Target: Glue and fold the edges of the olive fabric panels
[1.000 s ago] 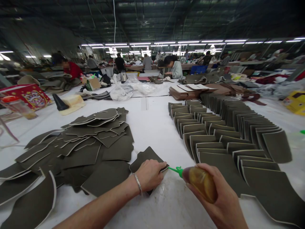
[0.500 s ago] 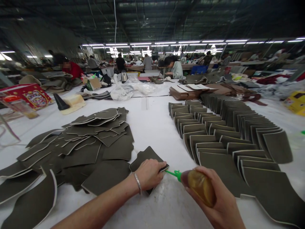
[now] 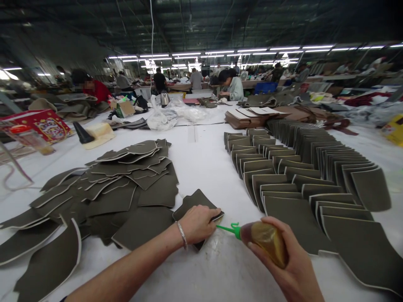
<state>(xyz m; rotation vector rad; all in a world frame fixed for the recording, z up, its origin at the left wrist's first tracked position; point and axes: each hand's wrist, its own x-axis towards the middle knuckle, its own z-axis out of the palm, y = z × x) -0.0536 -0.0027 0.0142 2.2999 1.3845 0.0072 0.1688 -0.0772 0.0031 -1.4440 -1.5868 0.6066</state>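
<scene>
My left hand [image 3: 198, 223], with a bracelet at the wrist, grips and presses down a dark olive foam-backed piece [image 3: 195, 199] on the white table. Its index finger reaches to the right corner of the piece; the thumb is hidden. In my right hand [image 3: 292, 256] is a squeeze bottle [image 3: 266, 241] of amber liquid, lying nearly level. The green nozzle [image 3: 225, 229] points left, its tip by the edge of the piece just under my left fingertips.
A loose heap of similar dark pieces [image 3: 110, 201] lies at left. On the right, several overlapping rows of pieces [image 3: 283, 188] fan out. Farther back are a brown stack [image 3: 242, 119], clear plastic bags [image 3: 163, 117] and a lidded jar [image 3: 34, 140]. Other people work beyond.
The nozzle tip has shifted slightly left along the edge of the piece, toward my left fingers. A wet-looking yellowish edge now shows near the corner. The view has moved a little.
</scene>
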